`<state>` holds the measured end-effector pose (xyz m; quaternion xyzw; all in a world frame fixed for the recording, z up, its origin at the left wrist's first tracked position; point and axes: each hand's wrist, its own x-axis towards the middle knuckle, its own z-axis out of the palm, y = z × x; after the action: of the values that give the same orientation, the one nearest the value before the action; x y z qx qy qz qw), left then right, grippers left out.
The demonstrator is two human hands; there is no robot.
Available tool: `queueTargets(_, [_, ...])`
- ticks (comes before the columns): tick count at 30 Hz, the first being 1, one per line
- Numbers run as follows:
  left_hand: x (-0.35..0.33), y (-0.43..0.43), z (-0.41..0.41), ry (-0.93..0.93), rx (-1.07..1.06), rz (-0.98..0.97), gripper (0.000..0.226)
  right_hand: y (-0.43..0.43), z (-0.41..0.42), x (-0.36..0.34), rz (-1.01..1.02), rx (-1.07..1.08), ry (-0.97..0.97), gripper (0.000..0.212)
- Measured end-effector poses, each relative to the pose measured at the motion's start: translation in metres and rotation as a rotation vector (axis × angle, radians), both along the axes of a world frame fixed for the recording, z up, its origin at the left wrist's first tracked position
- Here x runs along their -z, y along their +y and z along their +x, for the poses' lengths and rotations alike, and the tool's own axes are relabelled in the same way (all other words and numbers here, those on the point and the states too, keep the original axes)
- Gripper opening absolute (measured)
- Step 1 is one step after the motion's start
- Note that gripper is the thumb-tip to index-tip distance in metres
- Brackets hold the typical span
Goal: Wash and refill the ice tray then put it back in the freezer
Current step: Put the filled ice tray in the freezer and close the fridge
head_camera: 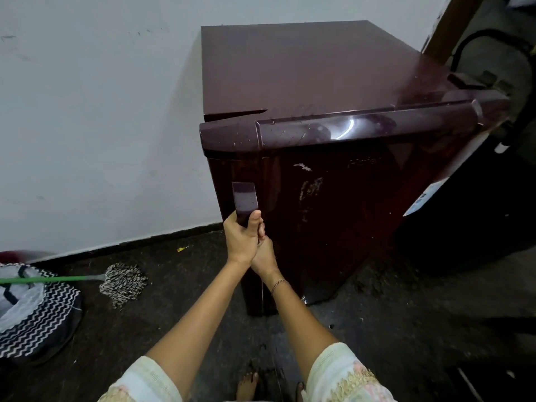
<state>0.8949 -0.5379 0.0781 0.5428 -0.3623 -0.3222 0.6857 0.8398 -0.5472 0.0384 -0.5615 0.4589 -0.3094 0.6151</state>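
Head view: left hand (242,242) gripped handle (245,200) of maroon fridge (333,198), thumb on its front; right hand (264,256) clasped handle lower down

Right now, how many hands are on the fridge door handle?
2. The left hand grips the handle near its lower end, thumb on the front. The right hand sits just below it, its hold partly hidden.

Dim light, fridge-top glare (346,130), warped edges
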Motion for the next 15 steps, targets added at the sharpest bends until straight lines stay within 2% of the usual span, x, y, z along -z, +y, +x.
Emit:
queueTargets(2, [0.002, 0.001, -0.001, -0.06, -0.03, 0.001, 0.073, 0.004, -0.001, 0.001, -0.016, 0.019, 0.02, 0.002])
queueTargets(6, [0.001, 0.005, -0.004, -0.165, -0.089, 0.018, 0.061, 0.015, -0.005, -0.001, -0.068, 0.054, 0.054, 0.009])
queueTargets(10, [-0.001, 0.018, -0.012, -0.303, -0.162, 0.01, 0.072, 0.031, -0.011, 0.002, -0.101, 0.094, 0.051, 0.022])
queueTargets(13, [0.007, 0.027, -0.024, -0.355, -0.197, 0.068, 0.052, 0.04, -0.016, 0.002, -0.134, 0.138, 0.062, 0.019])
queueTargets(15, [0.009, 0.032, -0.034, -0.375, -0.253, 0.128, 0.051, 0.043, -0.021, 0.002, -0.199, 0.167, 0.105, 0.018])
